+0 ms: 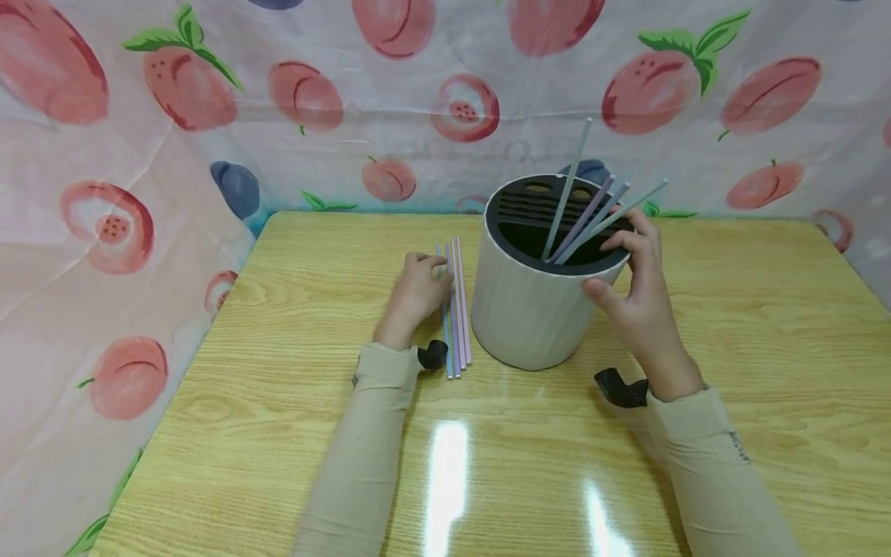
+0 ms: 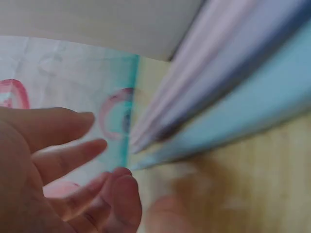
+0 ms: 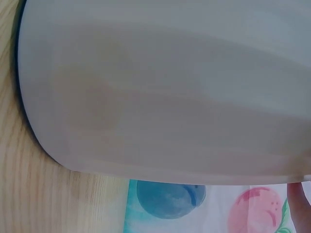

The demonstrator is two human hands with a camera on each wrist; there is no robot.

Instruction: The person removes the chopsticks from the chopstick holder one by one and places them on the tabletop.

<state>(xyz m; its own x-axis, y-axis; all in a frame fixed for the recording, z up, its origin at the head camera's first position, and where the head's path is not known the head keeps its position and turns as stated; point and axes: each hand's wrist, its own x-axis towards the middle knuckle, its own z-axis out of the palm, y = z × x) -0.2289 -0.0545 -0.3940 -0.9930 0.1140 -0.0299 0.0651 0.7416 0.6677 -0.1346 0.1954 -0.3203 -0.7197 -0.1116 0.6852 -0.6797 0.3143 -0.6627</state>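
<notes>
A white round utensil holder [image 1: 525, 325] with a black slotted top stands upright on the table. My right hand [image 1: 643, 302] grips its right rim, thumb against the outer wall and fingers over the top edge. Several thin straws lean out of the opening, among them a pale green straw [image 1: 567, 189] and a purple straw [image 1: 581, 219]. Left of the holder, several blue, purple and pink straws [image 1: 456, 340] lie side by side on the tabletop. Over their left side hovers my left hand [image 1: 419, 288], its loosely bent fingers apart from the straws [image 2: 228, 102] in the left wrist view.
The wood-grain table [image 1: 313, 309] ends at a peach-print cloth [image 1: 390, 100] hanging behind and at the left. A black wrist mount [image 1: 433, 354] sits by the left cuff, and another black mount [image 1: 619, 389] by the right cuff.
</notes>
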